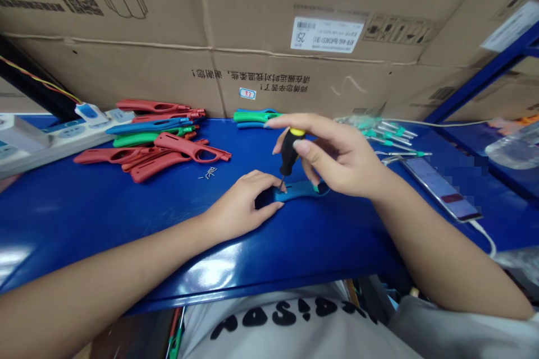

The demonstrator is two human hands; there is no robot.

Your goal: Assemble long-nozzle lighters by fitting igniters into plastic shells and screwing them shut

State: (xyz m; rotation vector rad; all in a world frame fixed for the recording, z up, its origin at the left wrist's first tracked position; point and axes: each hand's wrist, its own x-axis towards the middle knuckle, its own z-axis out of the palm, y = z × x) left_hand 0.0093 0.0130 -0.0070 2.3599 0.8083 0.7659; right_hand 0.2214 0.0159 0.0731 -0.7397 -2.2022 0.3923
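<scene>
While left hand (238, 208) pinches it, casing (298, 190) looks blue, slim, elongated.

Tilted screwdriver (289, 152) at blue casing (298, 190)

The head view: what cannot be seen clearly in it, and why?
In the head view:
Held blue piece: partly covered by the left hand and right hand.
Screwdriver tip: too small to see what it meets.
Phone screen: writing too blurred to read.
Loose metal pins: too small and overlapping to count.

A black, yellow-topped screwdriver (289, 152) slants down onto a blue casing's (298, 190) left end.
</scene>
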